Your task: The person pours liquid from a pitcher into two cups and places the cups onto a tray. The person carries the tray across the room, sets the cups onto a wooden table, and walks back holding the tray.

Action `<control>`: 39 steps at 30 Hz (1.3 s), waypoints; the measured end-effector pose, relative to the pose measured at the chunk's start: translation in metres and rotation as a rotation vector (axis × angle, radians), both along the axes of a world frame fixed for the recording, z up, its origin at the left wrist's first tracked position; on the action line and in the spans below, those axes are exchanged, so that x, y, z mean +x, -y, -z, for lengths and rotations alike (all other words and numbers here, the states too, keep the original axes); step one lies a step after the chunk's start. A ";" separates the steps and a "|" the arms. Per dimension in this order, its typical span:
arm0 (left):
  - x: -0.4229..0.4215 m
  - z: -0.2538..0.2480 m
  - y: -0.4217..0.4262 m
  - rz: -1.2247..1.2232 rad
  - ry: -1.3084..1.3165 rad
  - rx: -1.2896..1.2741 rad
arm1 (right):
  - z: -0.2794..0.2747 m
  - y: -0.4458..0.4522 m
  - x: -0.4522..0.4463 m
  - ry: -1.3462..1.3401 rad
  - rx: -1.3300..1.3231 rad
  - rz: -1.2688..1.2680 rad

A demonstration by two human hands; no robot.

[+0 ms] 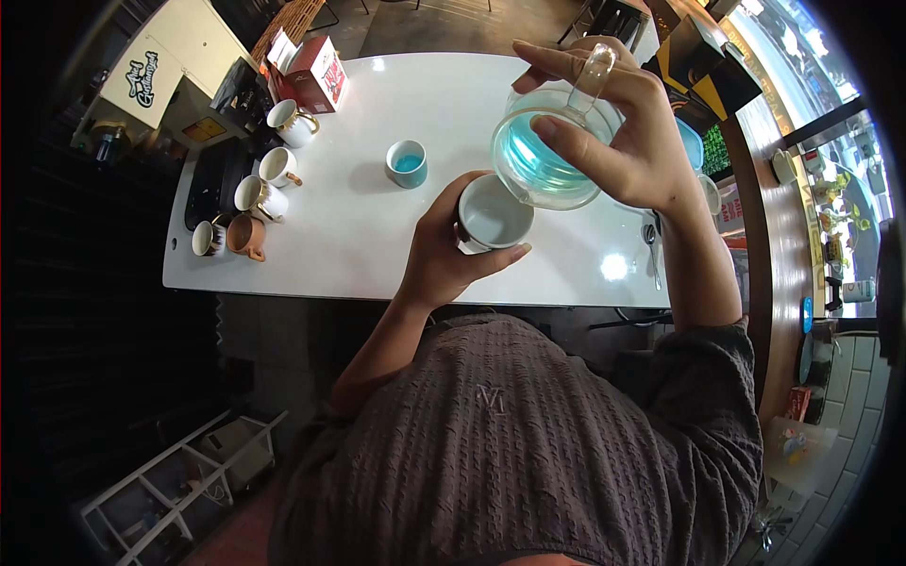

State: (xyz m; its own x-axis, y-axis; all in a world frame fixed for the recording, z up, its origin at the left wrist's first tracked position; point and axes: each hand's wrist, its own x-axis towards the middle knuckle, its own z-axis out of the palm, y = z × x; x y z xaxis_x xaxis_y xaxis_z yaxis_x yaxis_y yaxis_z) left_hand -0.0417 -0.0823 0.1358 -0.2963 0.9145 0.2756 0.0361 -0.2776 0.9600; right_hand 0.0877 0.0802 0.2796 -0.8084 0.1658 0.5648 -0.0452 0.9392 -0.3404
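My left hand (pixel 442 247) is closed around a small white cup (pixel 496 215) above the near part of the table; its inside looks pale, with no blue visible. My right hand (pixel 609 123) grips a clear glass teapot (pixel 552 170) by its handle, thumb pressed on the rim. Blue liquid lies in the glass vessel, which is tilted toward the cup, its lip right beside the cup's rim. I cannot make out a stream between them. Farther back on the table stands another small cup (pixel 407 164) with blue liquid inside.
Several mugs, among them a white one (pixel 279 167) and a brown one (pixel 246 237), line the left side of the white table (pixel 363 255). A red and white box (pixel 314 75) sits at the back left. On the right lies a spoon (pixel 651 247).
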 end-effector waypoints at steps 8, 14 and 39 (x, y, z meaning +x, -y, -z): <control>-0.003 0.005 0.002 -0.002 -0.049 -0.007 | -0.005 0.004 -0.008 0.026 0.115 -0.017; -0.006 0.007 0.002 -0.029 -0.106 -0.035 | -0.007 0.007 -0.011 0.035 0.141 -0.040; 0.000 0.004 0.004 0.019 0.039 -0.020 | -0.005 0.009 -0.009 0.028 0.191 -0.022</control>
